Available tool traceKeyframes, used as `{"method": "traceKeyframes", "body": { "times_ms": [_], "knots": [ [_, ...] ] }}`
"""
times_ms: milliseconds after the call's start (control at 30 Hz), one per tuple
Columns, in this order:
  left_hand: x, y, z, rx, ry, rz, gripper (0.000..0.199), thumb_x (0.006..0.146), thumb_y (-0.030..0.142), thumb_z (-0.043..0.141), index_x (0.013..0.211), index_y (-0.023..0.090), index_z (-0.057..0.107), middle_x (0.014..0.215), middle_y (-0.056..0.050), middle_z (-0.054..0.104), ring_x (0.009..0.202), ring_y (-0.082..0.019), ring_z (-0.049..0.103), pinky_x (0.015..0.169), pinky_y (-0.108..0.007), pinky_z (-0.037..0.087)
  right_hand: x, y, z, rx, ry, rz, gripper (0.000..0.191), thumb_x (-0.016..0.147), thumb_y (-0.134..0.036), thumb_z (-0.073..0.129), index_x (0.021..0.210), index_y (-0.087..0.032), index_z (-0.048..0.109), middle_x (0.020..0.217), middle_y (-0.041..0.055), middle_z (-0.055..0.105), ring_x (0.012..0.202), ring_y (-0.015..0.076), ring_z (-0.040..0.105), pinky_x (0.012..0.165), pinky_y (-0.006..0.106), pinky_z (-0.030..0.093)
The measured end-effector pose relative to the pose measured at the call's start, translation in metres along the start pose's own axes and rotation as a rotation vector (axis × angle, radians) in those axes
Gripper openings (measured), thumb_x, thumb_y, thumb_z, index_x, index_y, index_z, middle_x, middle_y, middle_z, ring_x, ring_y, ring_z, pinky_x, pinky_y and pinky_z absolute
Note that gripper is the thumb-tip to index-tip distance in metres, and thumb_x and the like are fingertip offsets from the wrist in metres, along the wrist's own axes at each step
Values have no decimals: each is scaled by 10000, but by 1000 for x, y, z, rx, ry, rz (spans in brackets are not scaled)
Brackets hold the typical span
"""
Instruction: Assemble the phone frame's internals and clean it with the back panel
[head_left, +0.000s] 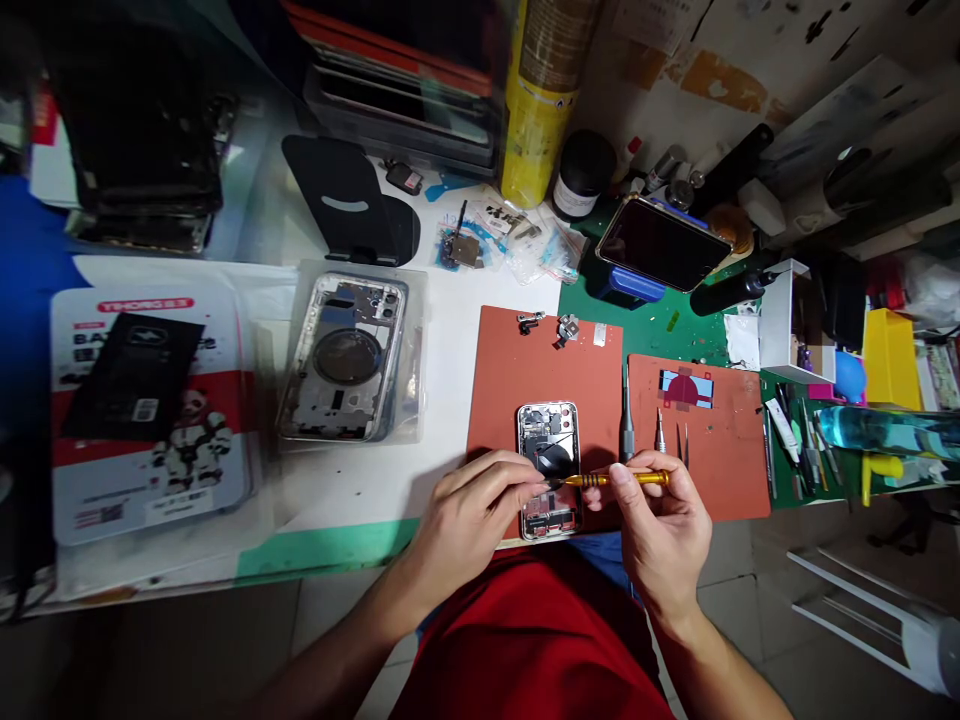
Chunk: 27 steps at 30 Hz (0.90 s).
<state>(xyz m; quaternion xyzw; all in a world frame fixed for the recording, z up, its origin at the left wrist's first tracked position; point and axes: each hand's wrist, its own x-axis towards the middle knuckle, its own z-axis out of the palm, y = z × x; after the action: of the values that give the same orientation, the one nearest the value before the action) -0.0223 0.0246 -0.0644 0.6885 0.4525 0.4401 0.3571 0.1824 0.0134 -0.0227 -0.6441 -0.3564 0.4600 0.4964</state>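
Observation:
An opened phone (533,424) with its inner parts bare lies on a reddish-brown mat (499,375). My right hand (664,530) is closed round a gold screwdriver (626,479), held nearly level, its tip pointing left over the middle of the phone. At the phone's left edge my left hand (472,515) has its fingertips pinched near that tip. What those fingers hold, if anything, is too small to make out. Above the phone on the mat lie small metal parts (568,329). A dark-handled screwdriver (626,425) and tweezers (682,445) rest to the right.
Left of the mat, a second phone housing (347,355) sits on a clear plastic sleeve. A black battery (135,376) lies on a printed package (154,500). Behind stand a black phone stand (341,200), a yellow can (536,130) and a propped phone (664,243).

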Motion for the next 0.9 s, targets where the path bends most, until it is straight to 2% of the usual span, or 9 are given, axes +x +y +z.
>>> {"method": "traceKeyframes", "body": {
  "times_ms": [167,367,567,733,900],
  "knots": [
    [0,-1,0,2,4,-3,97,1032,103,673,1031,198,691,972,-4,775,883,-116,750,822,-241,612,-2,3,-7,-68,-23,-87,198,940,-291,862,1042,-231,704,877,21,827,654,203,821,649,298,705],
    [-1,0,0,13,-15,13,124,1025,74,667,1027,197,686,983,-7,774,891,-121,747,834,-248,603,1,8,-16,-190,-44,-170,204,924,-288,874,1003,-224,697,766,13,809,643,216,814,639,306,703],
    [-1,0,1,19,-33,20,90,1021,106,693,1040,193,684,980,0,765,889,-115,738,839,-237,595,9,2,-13,-111,-143,-76,193,944,-329,854,972,-230,690,713,-2,795,583,194,788,567,270,672],
    [-2,0,0,33,-52,28,93,1017,127,711,1065,201,685,999,4,770,920,-126,744,850,-247,598,12,3,-10,-14,-161,13,195,947,-321,856,982,-235,684,711,-11,790,585,168,774,592,258,668],
    [-6,3,0,70,-9,-45,157,995,206,764,1138,199,699,1071,-27,767,959,-150,756,850,-265,627,12,-1,-11,-53,-157,-6,187,965,-325,835,994,-229,677,706,-10,784,577,176,771,572,267,669]
  ]
}}
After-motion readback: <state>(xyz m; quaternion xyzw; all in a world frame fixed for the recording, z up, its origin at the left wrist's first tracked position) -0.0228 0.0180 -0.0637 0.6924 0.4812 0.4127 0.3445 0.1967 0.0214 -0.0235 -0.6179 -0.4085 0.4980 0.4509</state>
